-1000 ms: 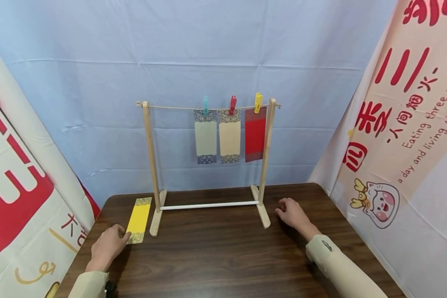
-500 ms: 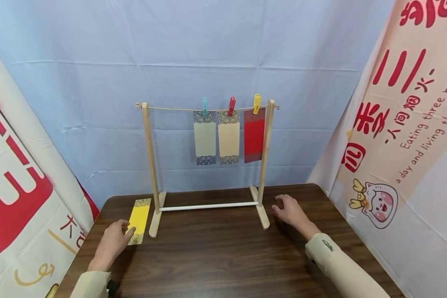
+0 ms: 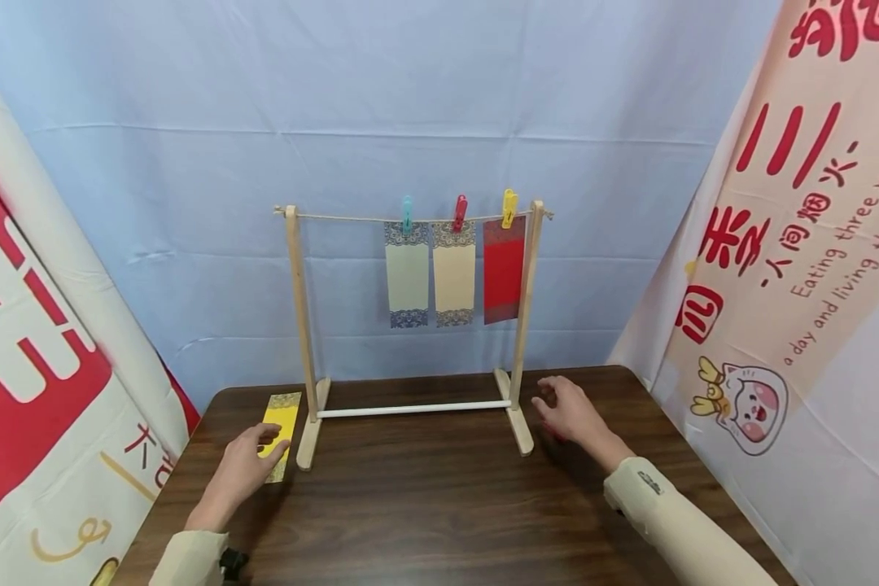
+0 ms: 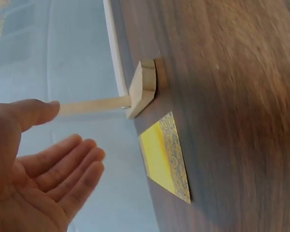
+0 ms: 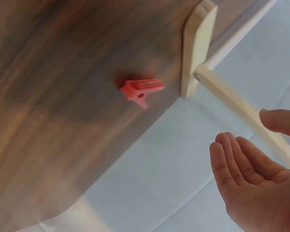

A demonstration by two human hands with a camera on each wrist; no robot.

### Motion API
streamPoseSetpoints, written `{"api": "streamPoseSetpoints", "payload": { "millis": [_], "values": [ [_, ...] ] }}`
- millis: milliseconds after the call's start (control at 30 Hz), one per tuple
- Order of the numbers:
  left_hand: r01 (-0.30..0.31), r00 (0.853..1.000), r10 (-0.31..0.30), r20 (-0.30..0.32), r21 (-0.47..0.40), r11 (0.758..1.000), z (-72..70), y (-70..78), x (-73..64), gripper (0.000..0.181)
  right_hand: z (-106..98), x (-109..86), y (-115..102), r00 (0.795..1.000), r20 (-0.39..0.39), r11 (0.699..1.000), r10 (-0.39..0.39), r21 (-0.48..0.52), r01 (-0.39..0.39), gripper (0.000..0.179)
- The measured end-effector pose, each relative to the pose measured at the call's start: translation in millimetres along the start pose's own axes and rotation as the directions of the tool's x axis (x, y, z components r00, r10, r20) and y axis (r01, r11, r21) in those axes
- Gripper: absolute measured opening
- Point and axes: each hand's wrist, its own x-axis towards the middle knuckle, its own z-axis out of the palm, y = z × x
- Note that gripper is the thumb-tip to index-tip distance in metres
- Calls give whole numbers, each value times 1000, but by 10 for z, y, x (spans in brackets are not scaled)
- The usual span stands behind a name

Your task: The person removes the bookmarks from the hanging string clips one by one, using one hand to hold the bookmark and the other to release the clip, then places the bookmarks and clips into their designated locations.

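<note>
Left hand: fingers are curving loosely, gripping nothing, hovering above the yellow paper card with patterned ends, which is lying flat on the brown wood-grain table.
Right hand: also grasping nothing, hovering near a loose red plastic clothespin that is resting on the table.
Line: a grey-green paper card, a cream paper card and a red paper card are dangling because light-blue, red and yellow plastic clips are pinching them to thin twine.
Pale wooden frame: flat feet are bracing its posts upright.
</note>
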Motion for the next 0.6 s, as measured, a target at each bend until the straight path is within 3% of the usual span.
{"api": "streamPoseSetpoints", "payload": {
  "millis": [600],
  "values": [
    [-109,990,101,-96,-76,991,62,267,116,42,-196,94,-335,992,-71,994,-107,2,108,39]
  ]
}}
